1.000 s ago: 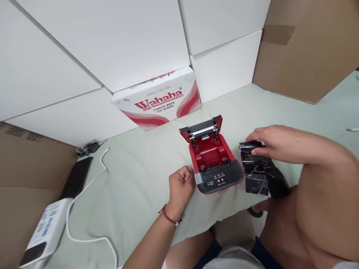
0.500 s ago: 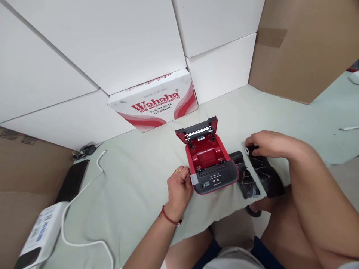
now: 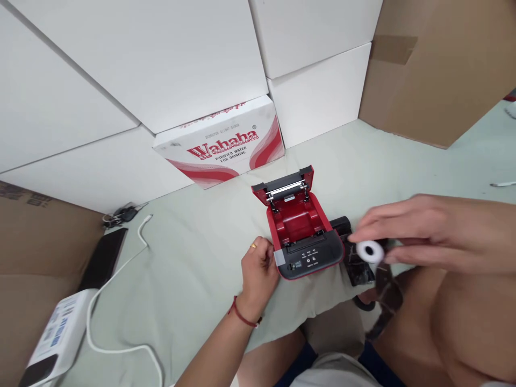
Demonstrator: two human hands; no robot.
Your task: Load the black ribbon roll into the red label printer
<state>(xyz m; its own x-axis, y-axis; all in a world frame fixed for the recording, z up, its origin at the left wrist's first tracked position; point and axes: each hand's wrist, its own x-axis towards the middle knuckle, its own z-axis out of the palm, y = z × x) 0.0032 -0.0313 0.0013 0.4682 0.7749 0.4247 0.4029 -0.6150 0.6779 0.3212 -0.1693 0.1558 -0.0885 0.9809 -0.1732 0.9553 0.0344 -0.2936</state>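
Observation:
A small red-and-black portable printer [image 3: 310, 250] sits on the cloth with its lid [image 3: 284, 185] raised and its red paper bay bare. My left hand [image 3: 258, 269] is closed against the printer's left front corner, fingers curled at its edge. To the right, my right hand [image 3: 407, 231] pinches a roll of paper [image 3: 370, 251], its white end and dark core hole facing me. A loose black strip trails below this roll, blurred by motion. Between the printer and my right hand lies a second black roll [image 3: 342, 224] with its shiny strip spread toward the table edge.
Behind the printer stands a white-and-red water carton [image 3: 226, 150] against stacked white boxes [image 3: 318, 91]. A brown cardboard box [image 3: 427, 80] is at back right. On the left lie keys [image 3: 124, 215], a white cable [image 3: 121, 274] and a white box [image 3: 60, 333].
My right hand has lifted the roll off the cloth, turning its white end toward me, and its black strip now hangs. My left hand and the printer stay put.

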